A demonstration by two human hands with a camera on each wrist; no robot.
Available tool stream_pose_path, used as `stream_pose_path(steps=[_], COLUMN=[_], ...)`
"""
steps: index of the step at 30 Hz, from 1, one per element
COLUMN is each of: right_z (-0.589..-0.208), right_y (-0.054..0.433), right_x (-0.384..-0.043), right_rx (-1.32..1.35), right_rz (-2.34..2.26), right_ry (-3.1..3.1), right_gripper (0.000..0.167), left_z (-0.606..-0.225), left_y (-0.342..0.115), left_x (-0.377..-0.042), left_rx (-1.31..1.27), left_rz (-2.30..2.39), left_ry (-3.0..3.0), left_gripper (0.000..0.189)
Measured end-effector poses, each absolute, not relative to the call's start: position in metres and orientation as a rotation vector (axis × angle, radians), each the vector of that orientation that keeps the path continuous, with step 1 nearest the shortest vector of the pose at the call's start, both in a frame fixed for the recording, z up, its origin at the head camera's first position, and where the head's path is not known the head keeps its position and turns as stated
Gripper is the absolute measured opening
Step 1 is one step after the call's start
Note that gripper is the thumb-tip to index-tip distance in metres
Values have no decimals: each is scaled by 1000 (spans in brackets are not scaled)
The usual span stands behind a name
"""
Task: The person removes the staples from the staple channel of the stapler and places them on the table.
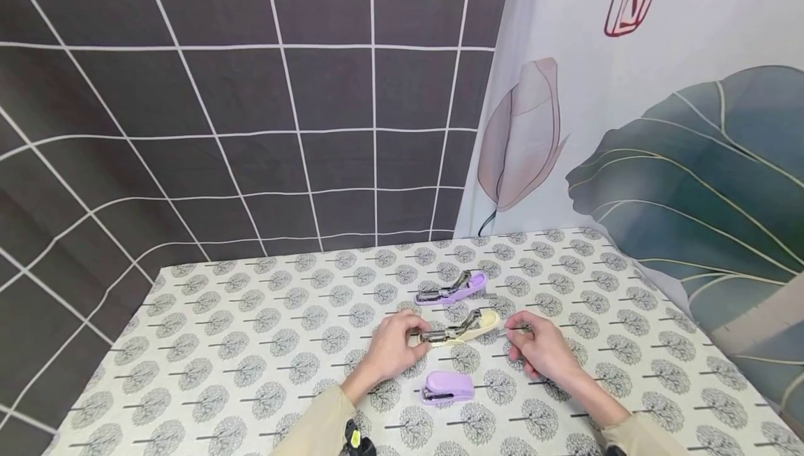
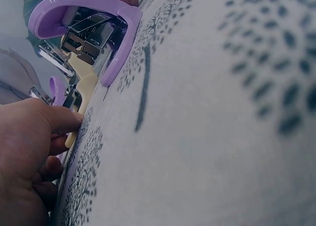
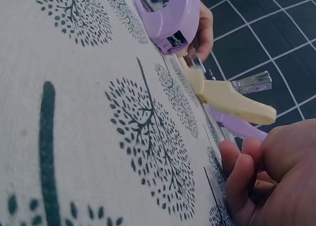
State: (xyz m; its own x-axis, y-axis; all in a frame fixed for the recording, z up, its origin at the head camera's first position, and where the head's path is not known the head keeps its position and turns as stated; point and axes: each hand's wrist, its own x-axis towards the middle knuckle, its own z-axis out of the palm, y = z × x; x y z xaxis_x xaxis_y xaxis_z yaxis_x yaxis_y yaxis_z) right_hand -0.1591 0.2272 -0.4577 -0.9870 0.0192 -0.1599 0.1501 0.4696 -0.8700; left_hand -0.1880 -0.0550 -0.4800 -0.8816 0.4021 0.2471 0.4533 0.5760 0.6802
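Note:
A pale yellow stapler (image 1: 467, 332) lies opened out on the patterned cloth, its metal parts exposed. My left hand (image 1: 394, 346) pinches its narrow front end between thumb and fingers, as the left wrist view also shows at the yellow base (image 2: 74, 137). Just off the stapler's wide handle end (image 3: 242, 105) is my right hand (image 1: 541, 346), fingers loosely curled and nothing visible in them. Behind lies a purple stapler (image 1: 461, 290), likewise opened out. Nearer to me sits a second purple stapler (image 1: 449, 384), folded together.
The table wears a pale cloth (image 1: 251, 400) printed with grey trees. A dark curtain with white grid lines (image 1: 326, 93) hangs behind, and a white curtain with flower and leaf prints (image 1: 527, 23) hangs at the right.

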Motion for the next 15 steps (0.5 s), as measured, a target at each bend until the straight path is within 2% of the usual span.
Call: stream_pose_path(steps=[15], right_z=[-457], right_y=[223], right_x=[-159], right_rx=[152], right_rz=[-1394], right_ry=[2701], right_gripper=[9], left_z=[-480], left_y=[-55], left_x=[-188], left_rx=[-745], left_rz=[-1193], left_ry=[-2729], left_gripper=[25])
